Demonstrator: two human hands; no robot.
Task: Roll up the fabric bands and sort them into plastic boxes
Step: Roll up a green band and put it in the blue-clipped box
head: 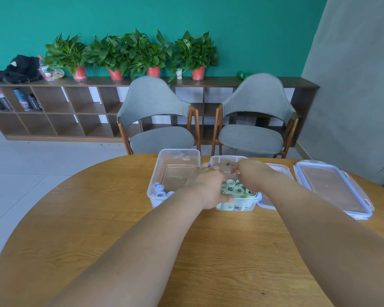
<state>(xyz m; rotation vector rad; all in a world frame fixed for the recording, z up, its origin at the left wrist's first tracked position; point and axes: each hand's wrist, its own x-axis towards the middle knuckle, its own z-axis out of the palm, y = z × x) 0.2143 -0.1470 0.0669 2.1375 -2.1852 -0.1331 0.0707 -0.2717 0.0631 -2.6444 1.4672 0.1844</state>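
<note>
Two clear plastic boxes stand side by side at the table's far edge. The bigger left box [175, 171] holds a few pale blue rolled bands [161, 192] in its near left corner. The smaller right box [238, 206] is packed with several green rolled bands [237, 189]. Both hands are down in this right box. My left hand [205, 185] covers its left side, thumb along the near rolls and fingers curled over them. My right hand [253, 176] comes in from the right with fingertips bent down onto the green rolls. The fingertips are partly hidden.
A small lid [277, 169] lies just right of the small box, partly under my right forearm. A large blue-rimmed lid [333, 187] lies further right. Two grey chairs [160, 120] stand beyond the round wooden table [98, 218].
</note>
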